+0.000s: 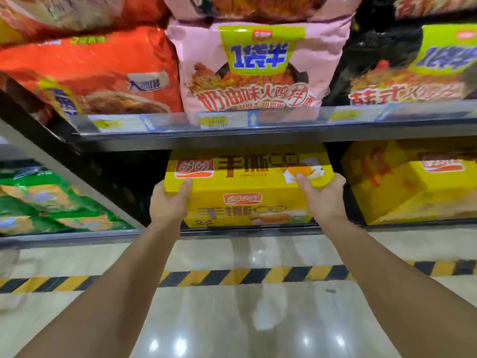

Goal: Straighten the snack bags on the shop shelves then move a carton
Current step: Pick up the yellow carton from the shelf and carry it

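Head view shows the carton step in hand: both hands are clamped on a yellow printed cardboard carton (247,187) that sits on the lower shelf (258,228), under the grey shelf edge with price labels (232,122). The left hand (169,202) wraps the carton's near left corner, thumb on top, fingers hidden beneath or behind. The right hand (322,196) grips the near right corner the same way, thumb pressing the top face beside a torn white sticker (304,171). So the carton lies between the two hands, touching both. Pink snack bags (258,73) and orange snack bags (103,71) on the shelf above look roughly upright. A second yellow carton (413,184) stands just right, tilted. Next, I judge, comes a level pull outward, clearing the shelf overhead.
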Demonstrator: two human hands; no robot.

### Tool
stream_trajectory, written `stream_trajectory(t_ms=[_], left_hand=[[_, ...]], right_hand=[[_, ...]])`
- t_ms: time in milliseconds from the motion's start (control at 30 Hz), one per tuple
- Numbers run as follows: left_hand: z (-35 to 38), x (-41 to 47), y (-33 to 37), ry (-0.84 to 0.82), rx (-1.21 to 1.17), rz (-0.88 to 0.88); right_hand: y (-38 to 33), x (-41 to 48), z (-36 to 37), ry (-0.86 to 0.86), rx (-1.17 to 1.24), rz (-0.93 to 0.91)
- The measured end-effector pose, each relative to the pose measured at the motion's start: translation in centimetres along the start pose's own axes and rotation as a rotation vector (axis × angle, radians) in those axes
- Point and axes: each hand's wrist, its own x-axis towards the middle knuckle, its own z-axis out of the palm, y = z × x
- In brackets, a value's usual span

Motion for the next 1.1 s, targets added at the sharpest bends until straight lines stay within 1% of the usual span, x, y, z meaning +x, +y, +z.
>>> stream_trajectory(t_ms=[133, 267, 367, 467, 700, 900, 1100], left_hand=[[0.1, 0.7, -0.8, 0.001, -0.054, 0.027], [0.2, 0.7, -1.7, -0.020, -0.127, 0.119], [-0.1, -0.4, -2.4, -0.026, -0.191, 0.186], [-0.9, -1.9, -4.2, -0.023, -0.254, 0.208], [-3.8, -9.8, -8.5, -0.032, -0.271, 0.213], [-6.1, -17.2, -11.5, 0.009, -0.260, 0.202], [-8.6, -23.8, -15.8, 0.056, -0.260, 0.163]], right_hand=[[0.6, 0.3, 0.2, 0.014, 0.014, -0.035], [1.2, 0.1, 0.4, 0.060, 0.023, -0.085], [2.0, -0.8, 0.0, 0.079, 0.012, -0.119], [3.6, -3.0, -0.9, 0.106, 0.028, -0.138], [7.3, -10.5, -5.1, 0.140, 0.056, -0.146], [11.1, -16.2, -8.1, 0.136, 0.117, -0.161], [14.8, -21.4, -10.6, 0.107, 0.105, -0.174]])
